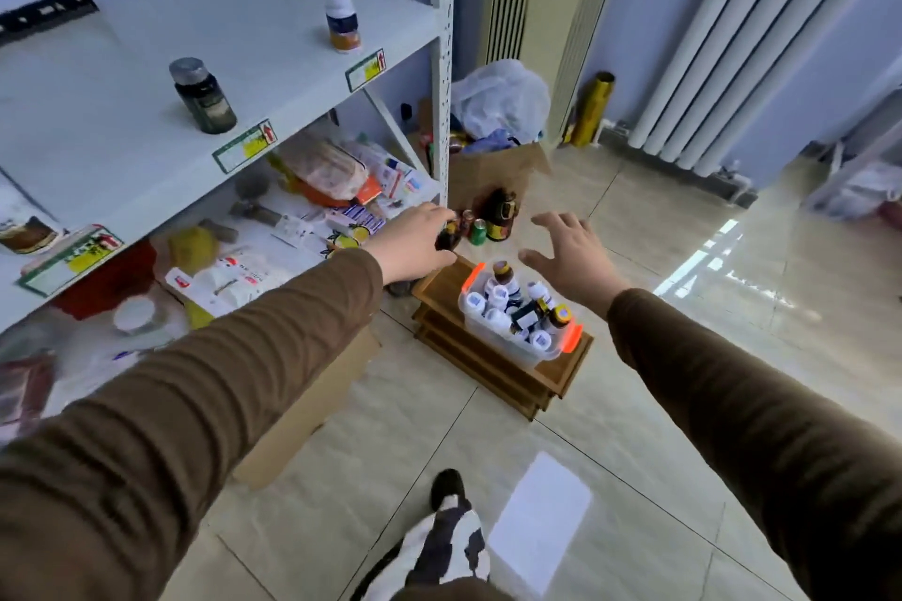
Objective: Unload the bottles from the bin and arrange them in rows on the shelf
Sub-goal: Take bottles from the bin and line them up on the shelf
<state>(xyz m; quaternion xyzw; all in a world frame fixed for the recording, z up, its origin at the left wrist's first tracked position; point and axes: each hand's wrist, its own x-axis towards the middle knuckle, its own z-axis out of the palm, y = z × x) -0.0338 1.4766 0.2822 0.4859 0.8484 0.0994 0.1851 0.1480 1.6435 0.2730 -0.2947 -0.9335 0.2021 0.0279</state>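
A clear plastic bin with orange latches sits on a low wooden stand, holding several bottles with white or brown caps. My left hand grips a small dark bottle above and left of the bin. With its fingers spread and nothing in it, my right hand hovers just above the bin's right side. On the white shelf stand a dark green bottle and, further right, a white-capped bottle.
The lower shelf is cluttered with boxes and packets. A brown jar and small cans stand on the floor by a cardboard box with bags. A radiator lines the right wall. A white sheet lies on the tiles.
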